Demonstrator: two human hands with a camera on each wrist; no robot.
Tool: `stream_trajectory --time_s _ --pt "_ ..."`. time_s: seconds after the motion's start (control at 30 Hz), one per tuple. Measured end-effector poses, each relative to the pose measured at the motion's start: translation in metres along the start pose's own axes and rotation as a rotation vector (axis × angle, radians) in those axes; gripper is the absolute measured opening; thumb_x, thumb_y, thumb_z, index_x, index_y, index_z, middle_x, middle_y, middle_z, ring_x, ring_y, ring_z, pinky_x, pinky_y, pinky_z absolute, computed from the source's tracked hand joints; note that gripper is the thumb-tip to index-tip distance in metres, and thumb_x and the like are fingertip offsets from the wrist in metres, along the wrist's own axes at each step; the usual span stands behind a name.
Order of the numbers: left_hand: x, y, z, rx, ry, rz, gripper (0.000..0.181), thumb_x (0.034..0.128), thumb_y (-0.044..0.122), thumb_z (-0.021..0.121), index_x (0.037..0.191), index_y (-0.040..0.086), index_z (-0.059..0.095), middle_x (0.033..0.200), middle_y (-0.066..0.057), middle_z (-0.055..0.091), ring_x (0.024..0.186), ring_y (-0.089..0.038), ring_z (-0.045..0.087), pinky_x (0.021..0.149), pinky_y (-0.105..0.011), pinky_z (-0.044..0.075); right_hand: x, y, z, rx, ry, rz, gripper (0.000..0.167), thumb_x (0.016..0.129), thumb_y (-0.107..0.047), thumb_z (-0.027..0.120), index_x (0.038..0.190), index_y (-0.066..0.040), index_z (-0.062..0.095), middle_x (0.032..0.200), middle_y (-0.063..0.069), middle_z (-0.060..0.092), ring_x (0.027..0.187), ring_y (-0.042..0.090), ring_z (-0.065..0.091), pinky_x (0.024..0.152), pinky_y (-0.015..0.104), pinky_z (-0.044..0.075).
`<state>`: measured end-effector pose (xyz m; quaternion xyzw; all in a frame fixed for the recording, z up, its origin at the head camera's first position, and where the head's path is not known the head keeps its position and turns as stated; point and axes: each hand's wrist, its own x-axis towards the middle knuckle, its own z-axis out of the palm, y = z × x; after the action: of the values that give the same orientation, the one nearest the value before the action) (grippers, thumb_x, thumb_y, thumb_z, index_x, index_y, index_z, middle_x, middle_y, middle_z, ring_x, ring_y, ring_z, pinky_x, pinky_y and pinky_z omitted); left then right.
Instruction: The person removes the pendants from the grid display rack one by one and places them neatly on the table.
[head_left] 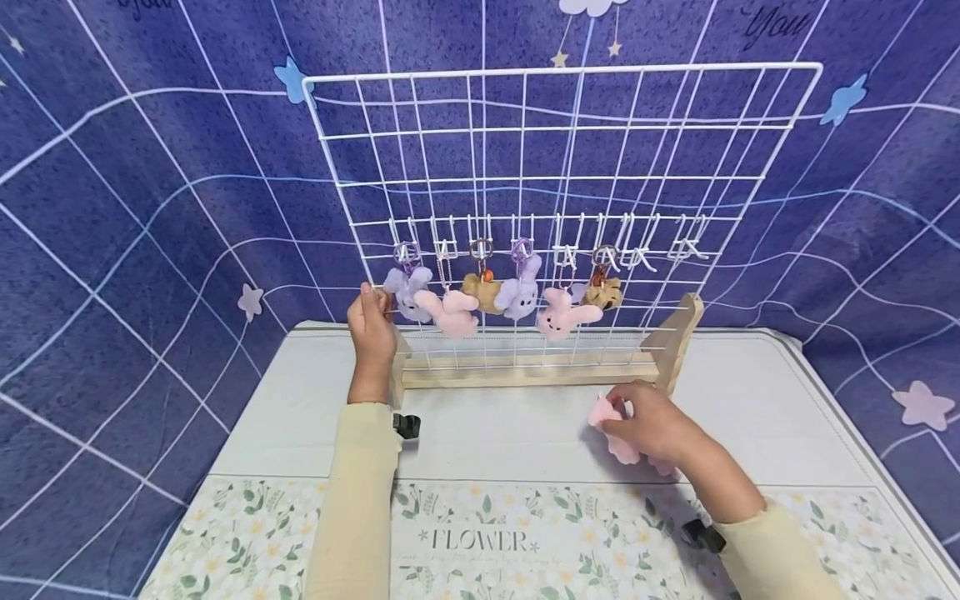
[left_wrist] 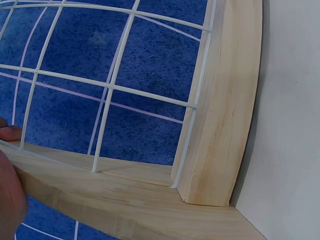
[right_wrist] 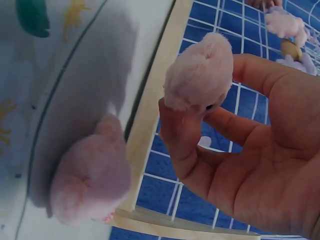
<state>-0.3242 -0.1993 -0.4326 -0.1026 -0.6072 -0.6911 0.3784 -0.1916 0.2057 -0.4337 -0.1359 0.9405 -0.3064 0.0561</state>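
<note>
In the head view my left hand [head_left: 372, 333] grips the left edge of the white wire grid [head_left: 525, 177] beside its wooden stand [head_left: 525, 372]; part of that hand [left_wrist: 11, 200] shows at the left of the left wrist view. My right hand [head_left: 651, 423] pinches a pink plush [head_left: 624, 448] low in front of the stand's right part. In the right wrist view the fingers hold the fluffy plush [right_wrist: 201, 72], a dark eye visible, and another pink plush [right_wrist: 92, 175] lies on the table. Several plush keychains, such as a pink bunny [head_left: 558, 315], hang from hooks on the grid.
Bare white hooks [head_left: 684, 248] hang at the grid's right side. The stand's right wooden upright [head_left: 681, 342] is just behind my right hand. A floral mat [head_left: 480, 542] with "FLOWER" lettering covers the table's front. A blue patterned cloth [head_left: 150, 250] surrounds the table.
</note>
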Motion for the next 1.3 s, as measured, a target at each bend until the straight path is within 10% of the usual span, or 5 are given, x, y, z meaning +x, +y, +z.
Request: stream_trajectory --time_s 0.67,0.9,1.1,1.3 --pt "-0.002 -0.001 -0.001 0.013 0.011 -0.040 0.050 0.1151 0.014 0.029 0.066 0.005 0.032 0.064 0.002 0.036 0.057 -0.007 0.034 0.056 -0.020 0.029 -0.001 0.004 0.026 -0.249 -0.124 0.235 0.027 0.096 -0.030 0.075 0.103 -0.008 0.062 0.100 0.013 0.051 0.080 0.025 0.054 0.070 0.041 0.045" --pt "-0.002 -0.001 -0.002 0.034 -0.002 -0.024 0.050 0.1155 0.015 0.029 0.067 0.004 0.032 0.064 0.004 0.036 0.057 -0.007 0.034 0.055 -0.020 0.028 0.004 0.003 0.026 -0.225 0.028 0.205 0.063 0.098 -0.038 0.071 0.147 -0.002 0.053 0.133 0.031 0.051 0.097 0.038 0.068 0.086 0.057 0.058" --pt "-0.001 0.000 -0.002 0.047 -0.019 0.004 0.050 0.1152 0.017 0.030 0.068 0.001 0.032 0.063 0.004 0.036 0.056 -0.006 0.034 0.055 -0.021 0.028 0.015 0.000 0.026 0.095 0.315 -0.026 0.070 0.099 -0.019 0.070 0.160 -0.011 0.036 0.147 0.023 0.049 0.112 0.037 0.066 0.088 0.050 0.057" --pt "0.000 -0.001 0.001 0.032 0.003 0.015 0.050 0.1151 0.016 0.030 0.067 0.004 0.032 0.064 0.004 0.037 0.056 -0.006 0.034 0.055 -0.020 0.028 0.024 -0.021 0.012 0.796 0.311 -0.023 0.051 0.104 -0.002 0.051 0.152 -0.007 0.036 0.131 0.008 0.060 0.106 0.011 0.070 0.084 0.026 0.060"
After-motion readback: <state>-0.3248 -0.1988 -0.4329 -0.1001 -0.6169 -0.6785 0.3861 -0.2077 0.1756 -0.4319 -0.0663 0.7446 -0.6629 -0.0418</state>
